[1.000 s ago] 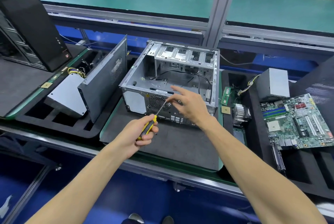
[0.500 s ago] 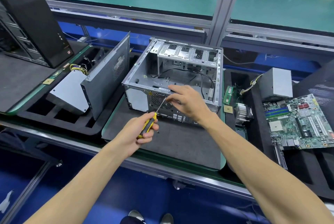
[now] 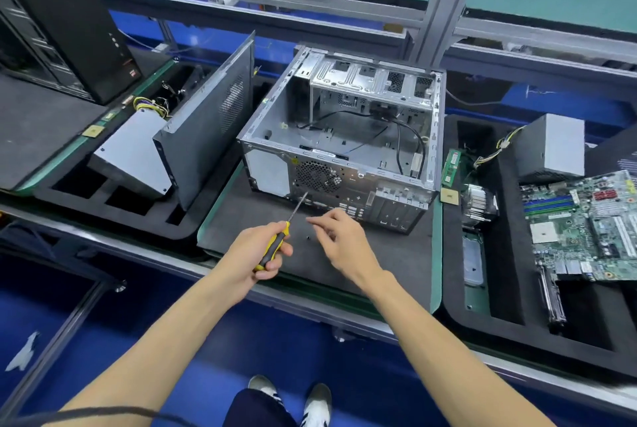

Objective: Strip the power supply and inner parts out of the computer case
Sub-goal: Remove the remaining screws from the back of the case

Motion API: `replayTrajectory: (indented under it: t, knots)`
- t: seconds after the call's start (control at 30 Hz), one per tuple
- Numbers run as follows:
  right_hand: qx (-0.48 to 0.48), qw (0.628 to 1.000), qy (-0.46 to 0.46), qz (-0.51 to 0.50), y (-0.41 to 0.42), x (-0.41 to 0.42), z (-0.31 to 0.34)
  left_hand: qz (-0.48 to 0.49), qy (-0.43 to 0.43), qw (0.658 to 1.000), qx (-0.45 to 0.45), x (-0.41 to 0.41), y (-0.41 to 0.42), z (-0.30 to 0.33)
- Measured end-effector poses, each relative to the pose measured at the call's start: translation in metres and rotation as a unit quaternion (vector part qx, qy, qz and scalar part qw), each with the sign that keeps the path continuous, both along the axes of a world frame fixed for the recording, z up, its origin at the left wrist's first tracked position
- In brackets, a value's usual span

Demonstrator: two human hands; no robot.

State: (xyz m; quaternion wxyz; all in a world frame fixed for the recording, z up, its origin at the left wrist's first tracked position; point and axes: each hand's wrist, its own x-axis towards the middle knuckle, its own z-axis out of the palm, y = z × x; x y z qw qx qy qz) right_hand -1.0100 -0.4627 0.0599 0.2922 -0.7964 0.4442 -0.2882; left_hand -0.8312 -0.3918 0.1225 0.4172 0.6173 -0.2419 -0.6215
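Observation:
An open grey computer case (image 3: 344,137) lies on its side on a dark mat (image 3: 386,257), its rear panel facing me. Black cables (image 3: 403,137) lie loose inside it. My left hand (image 3: 255,250) grips a yellow and black screwdriver (image 3: 275,244), whose tip points up at the rear fan grille. My right hand (image 3: 341,240) hovers low over the mat in front of the case, fingers loosely apart, holding nothing that I can see. A small dark screw (image 3: 307,238) lies on the mat between my hands.
A foam tray (image 3: 489,302) on the right holds a green motherboard (image 3: 586,223), a grey power supply (image 3: 548,147), a heatsink (image 3: 479,202) and a RAM stick (image 3: 451,164). On the left, a side panel (image 3: 206,123) leans by another power supply (image 3: 134,154). A black tower (image 3: 65,16) stands far left.
My right hand has drawn back from the case's rear top edge and dropped down to the mat. A small screw now lies on the mat. The left hand keeps the screwdriver.

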Motion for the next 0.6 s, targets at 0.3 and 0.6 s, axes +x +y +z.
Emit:
replayTrajectory:
  t: [0.3, 0.6]
  knots:
    - [0.114, 0.982, 0.142, -0.057, -0.001, 0.005, -0.011, 0.010, -0.053, 0.998, 0.026, 0.006, 0.005, -0.040]
    - [0.064, 0.984, 0.169, -0.003, 0.002, 0.010, -0.014, 0.022, -0.048, 0.998, 0.031, 0.006, 0.004, -0.044]
